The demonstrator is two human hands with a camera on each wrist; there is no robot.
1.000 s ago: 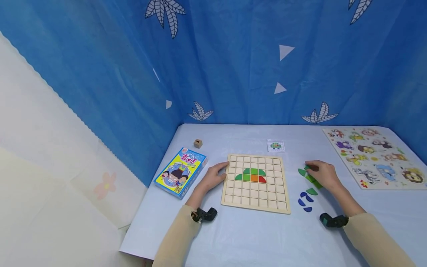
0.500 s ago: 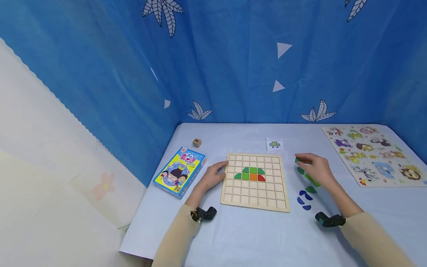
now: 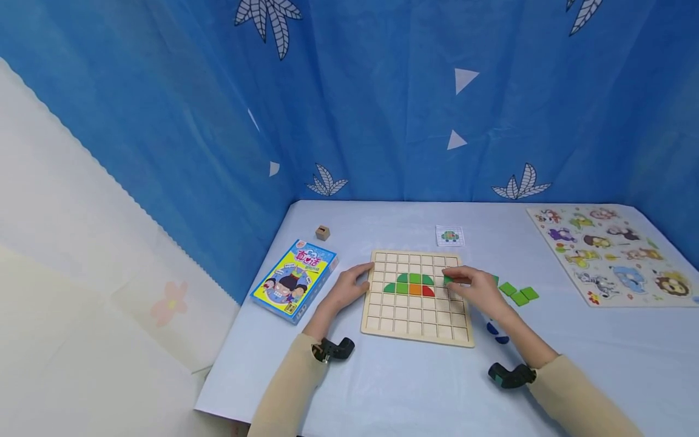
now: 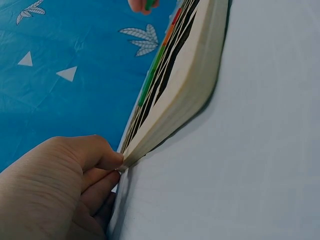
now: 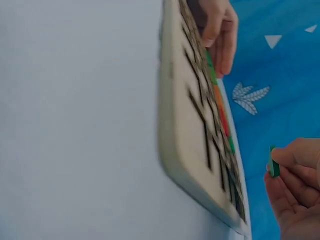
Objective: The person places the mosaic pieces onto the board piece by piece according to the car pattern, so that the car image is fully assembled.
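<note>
A wooden grid board (image 3: 382, 326) lies on the table with several green pieces, an orange square (image 3: 415, 289) and a red quarter-round piece (image 3: 428, 292) set in its cells. My left hand (image 3: 345, 289) rests against the board's left edge, thumb and forefinger spread along it; the left wrist view shows its fingertips right at the edge. Between thumb and fingers my right hand (image 3: 482, 290) pinches a small green piece (image 5: 274, 162), over the right columns of the board. Right of that hand lie several green squares (image 3: 519, 297), and blue half-round pieces (image 3: 501, 340) are partly hidden by the forearm.
Behind the board lies a small pattern card (image 3: 450, 236). To the left are a blue and yellow box (image 3: 295, 282) and a little wooden block (image 3: 323, 233). An animal puzzle board (image 3: 606, 273) lies at the far right. A blue curtain (image 3: 377, 121) hangs behind the table.
My right hand has lifted a green piece from the pile at the right and carried it left over the grid board. My left hand stays at the board's edge.
</note>
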